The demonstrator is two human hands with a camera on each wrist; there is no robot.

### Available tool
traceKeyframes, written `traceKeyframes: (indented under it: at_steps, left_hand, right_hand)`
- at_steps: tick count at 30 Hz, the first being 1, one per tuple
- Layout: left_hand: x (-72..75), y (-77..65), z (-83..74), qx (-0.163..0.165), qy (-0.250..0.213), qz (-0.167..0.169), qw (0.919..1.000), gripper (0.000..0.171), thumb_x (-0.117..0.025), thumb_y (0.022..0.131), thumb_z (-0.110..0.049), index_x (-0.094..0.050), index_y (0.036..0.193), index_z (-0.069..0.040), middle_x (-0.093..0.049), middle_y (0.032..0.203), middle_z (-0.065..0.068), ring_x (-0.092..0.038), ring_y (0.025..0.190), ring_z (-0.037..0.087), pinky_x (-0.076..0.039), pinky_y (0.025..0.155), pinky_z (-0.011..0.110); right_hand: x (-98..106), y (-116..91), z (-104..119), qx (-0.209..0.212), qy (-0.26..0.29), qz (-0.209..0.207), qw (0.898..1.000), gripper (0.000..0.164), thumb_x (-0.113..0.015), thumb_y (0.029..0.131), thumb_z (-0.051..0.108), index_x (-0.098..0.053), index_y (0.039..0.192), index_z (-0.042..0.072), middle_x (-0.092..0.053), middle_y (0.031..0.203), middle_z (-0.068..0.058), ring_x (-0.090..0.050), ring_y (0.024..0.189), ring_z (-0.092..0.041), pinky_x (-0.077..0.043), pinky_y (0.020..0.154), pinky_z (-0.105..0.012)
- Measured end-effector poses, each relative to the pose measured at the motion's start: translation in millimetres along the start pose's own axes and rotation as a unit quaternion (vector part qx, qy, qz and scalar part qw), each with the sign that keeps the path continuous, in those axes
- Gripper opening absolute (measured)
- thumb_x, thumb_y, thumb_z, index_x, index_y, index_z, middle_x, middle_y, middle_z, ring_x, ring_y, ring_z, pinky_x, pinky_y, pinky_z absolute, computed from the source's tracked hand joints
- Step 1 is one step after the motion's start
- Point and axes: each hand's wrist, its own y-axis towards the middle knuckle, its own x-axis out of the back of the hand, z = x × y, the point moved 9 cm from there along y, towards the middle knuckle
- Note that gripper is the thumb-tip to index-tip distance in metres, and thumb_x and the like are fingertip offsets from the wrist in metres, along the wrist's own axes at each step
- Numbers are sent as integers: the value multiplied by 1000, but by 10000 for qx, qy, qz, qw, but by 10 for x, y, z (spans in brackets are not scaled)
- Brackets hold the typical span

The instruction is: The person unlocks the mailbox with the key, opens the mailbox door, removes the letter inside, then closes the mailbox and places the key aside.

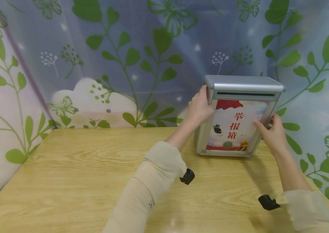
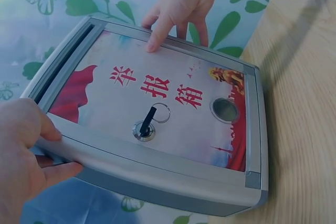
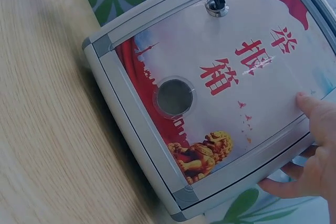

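A silver-framed report box point(image 1: 241, 111) with red Chinese lettering and a slot near its top stands upright, slightly tilted, at the table's back right. My left hand point(image 1: 199, 108) grips its upper left side, thumb on the front frame. On the opposite side my right hand point(image 1: 273, 134) holds the edge, thumb on the front panel point(image 3: 262, 77) and fingers around the side. A black-headed key point(image 2: 148, 120) with a ring sits in the lock on the front door. Below the lettering is a round window point(image 3: 175, 97).
The wood-grain table point(image 1: 88, 168) stretches out to the left. Right behind the box hangs a curtain point(image 1: 141, 64) printed with leaves and butterflies. Black wrist pieces point(image 1: 187, 176) show beside both beige sleeves point(image 1: 150, 181).
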Motion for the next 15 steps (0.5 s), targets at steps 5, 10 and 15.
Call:
traceKeyframes:
  at_steps: [5, 10, 15]
  left_hand:
    - [82, -31, 79, 93, -66, 18, 9999, 69, -58, 80, -3, -30, 142, -7, -55, 125, 12, -56, 108, 25, -48, 85, 38]
    - [162, -56, 154, 164, -46, 99, 9998, 69, -56, 81, -2, -28, 144, -7, -53, 128, 12, -54, 112, 25, -44, 91, 39]
    - [274, -84, 203, 103, -26, 107, 9999, 69, -55, 81, -1, -27, 144, -5, -50, 132, 13, -52, 116, 25, -42, 94, 40]
  right_hand:
    - [-77, -21, 76, 37, -90, 36, 9999, 75, -48, 91, 47, -17, 140, -1, -30, 135, -29, -42, 103, -33, -44, 62, -20]
    - [-162, -30, 148, 121, -103, 91, 9998, 76, -48, 92, 46, -15, 142, -2, -31, 134, -30, -42, 106, -36, -43, 62, -17]
    - [-241, -31, 245, 254, -27, 91, 9996, 73, -49, 92, 43, -18, 139, -3, -32, 133, -28, -42, 103, -31, -43, 63, -16]
